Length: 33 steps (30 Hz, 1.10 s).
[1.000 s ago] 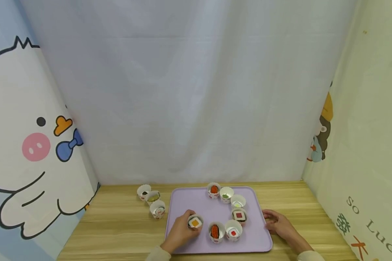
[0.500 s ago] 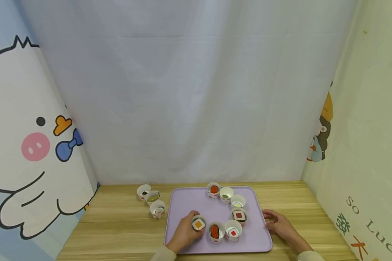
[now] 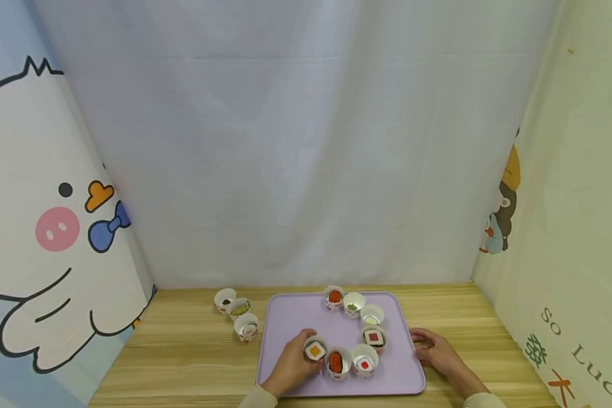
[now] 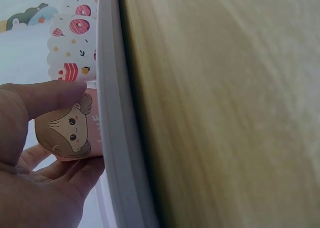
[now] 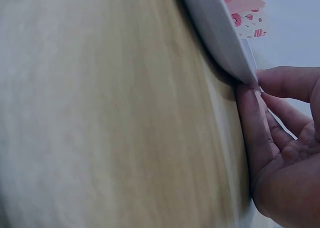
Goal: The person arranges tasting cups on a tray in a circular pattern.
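In the head view, the left hand grips a paper cup containing a white piece with an orange centre, at the near part of the lilac tray. Just right, another cup holds a red-topped piece; five more filled cups curve beyond. Three filled cups stand left on the table. The left wrist view shows thumb and fingers around the gripped cup's pink, face-printed wall. In the right wrist view, the right hand seems to pinch the tray's rim, though the contact is partly hidden.

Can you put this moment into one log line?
left fingers: gripping pink cup | right fingers: holding lilac tray by right edge | on tray: six other cups | table, left of tray: three cups
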Each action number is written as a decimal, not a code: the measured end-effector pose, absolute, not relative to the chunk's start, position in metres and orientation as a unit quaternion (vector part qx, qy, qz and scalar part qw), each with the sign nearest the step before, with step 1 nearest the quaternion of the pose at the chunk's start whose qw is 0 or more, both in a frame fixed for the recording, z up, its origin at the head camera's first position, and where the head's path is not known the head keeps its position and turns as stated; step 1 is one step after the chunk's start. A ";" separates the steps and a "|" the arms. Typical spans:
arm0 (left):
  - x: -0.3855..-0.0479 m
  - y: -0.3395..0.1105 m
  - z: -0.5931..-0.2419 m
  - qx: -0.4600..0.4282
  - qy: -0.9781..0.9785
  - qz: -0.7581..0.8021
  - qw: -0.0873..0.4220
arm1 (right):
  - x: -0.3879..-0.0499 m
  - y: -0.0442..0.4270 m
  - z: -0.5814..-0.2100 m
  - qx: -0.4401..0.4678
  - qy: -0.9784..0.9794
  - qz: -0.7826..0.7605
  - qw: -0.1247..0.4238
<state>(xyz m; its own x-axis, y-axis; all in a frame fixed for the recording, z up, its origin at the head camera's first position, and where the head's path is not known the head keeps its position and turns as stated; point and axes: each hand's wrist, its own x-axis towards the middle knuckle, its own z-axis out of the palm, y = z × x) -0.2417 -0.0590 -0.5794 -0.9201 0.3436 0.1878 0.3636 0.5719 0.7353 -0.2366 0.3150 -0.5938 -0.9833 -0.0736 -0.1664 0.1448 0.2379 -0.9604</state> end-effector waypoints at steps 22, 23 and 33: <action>-0.227 -0.071 -0.535 -0.206 -0.848 -0.487 -0.020 | -0.236 0.314 -0.592 0.023 0.780 -0.619 0.086; -0.227 -0.071 -0.533 -0.206 -0.848 -0.487 -0.017 | -0.236 0.313 -0.592 0.022 0.781 -0.618 0.086; -0.221 -0.082 -0.513 -0.225 -0.843 -0.487 0.039 | -0.236 0.313 -0.592 0.021 0.786 -0.613 0.082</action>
